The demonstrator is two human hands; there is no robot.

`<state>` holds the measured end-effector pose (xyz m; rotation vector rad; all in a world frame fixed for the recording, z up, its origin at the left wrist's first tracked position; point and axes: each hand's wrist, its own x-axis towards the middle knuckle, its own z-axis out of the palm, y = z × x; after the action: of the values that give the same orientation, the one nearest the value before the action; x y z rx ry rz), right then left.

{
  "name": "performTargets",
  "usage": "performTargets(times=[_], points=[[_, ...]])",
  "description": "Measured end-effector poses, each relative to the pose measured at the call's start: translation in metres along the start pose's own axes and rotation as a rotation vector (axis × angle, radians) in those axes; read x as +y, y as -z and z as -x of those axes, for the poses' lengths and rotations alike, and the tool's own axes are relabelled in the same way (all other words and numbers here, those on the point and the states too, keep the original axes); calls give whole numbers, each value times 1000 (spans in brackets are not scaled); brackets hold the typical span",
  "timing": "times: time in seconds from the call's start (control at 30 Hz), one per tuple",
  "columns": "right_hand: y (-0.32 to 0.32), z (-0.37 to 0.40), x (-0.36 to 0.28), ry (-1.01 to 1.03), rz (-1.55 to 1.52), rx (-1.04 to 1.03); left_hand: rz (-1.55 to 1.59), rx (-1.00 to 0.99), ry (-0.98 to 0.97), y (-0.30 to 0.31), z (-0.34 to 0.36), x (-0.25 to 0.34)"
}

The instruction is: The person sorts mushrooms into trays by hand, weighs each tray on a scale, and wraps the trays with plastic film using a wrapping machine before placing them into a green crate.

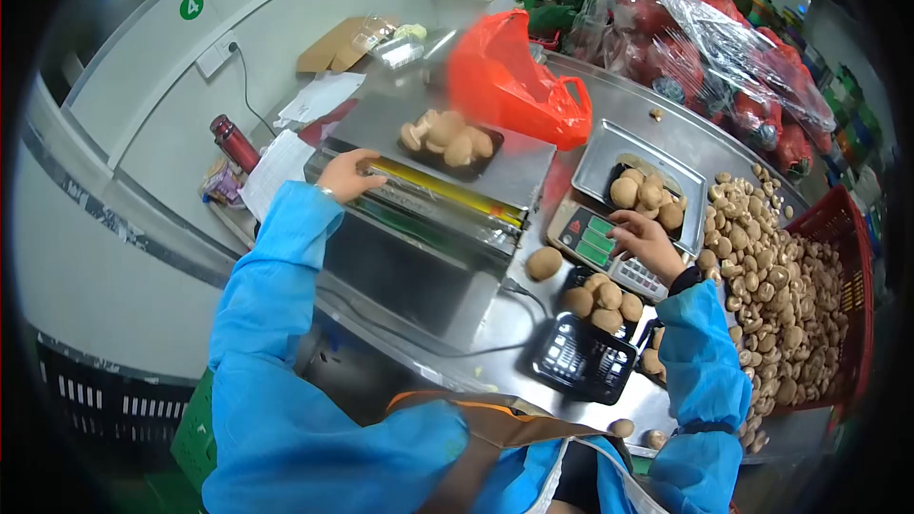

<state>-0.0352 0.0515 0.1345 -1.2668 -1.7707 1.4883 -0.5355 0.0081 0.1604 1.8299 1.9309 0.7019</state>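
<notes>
Lying: mushroom tray point(469, 172), beyond left hand point(350, 176) | scale mushrooms point(649, 195), by right hand point(649, 243)

Mushrooms point(650, 192) sit in a tray on the scale point(609, 249)

Upper centre, the bag point(514, 76) is thin, glossy, crinkled plastic. Upper right, clear shiny film point(666, 9) covers net sacks point(790, 148). The table point(466, 362) is smooth, reflective metal; the scale pan point(595, 148) has a metallic sheen. Lower centre, the stacked trays point(581, 362) are glossy black plastic. At right, the mushrooms point(762, 266) look matt beside a plastic crate point(862, 305). The blue sleeves point(276, 257) are wrinkled, faintly shiny fabric.
</notes>
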Motion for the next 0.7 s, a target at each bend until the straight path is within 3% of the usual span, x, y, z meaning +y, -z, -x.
performTargets(times=[0.07,0.17,0.3,0.4,0.63,0.7], points=[[-31,-17,-15,43,197,-1,105,-27,-24,-2,-33,-21],[-74,-59,-28,39,96,0,29,-41,-128,-2,-81,-25],[-121,-128,-44,-13,-107,210,209,-144,-24,-21,-151,-41],[-144,-167,-50,-157,-169,294,388,-384,137,-38,-184,-52],[-165,-208,-51,-239,-125,297,503,-477,53,-49,-197,-65],[-166,-204,-53,-242,-64,284,456,-421,48,-37,-182,-58]])
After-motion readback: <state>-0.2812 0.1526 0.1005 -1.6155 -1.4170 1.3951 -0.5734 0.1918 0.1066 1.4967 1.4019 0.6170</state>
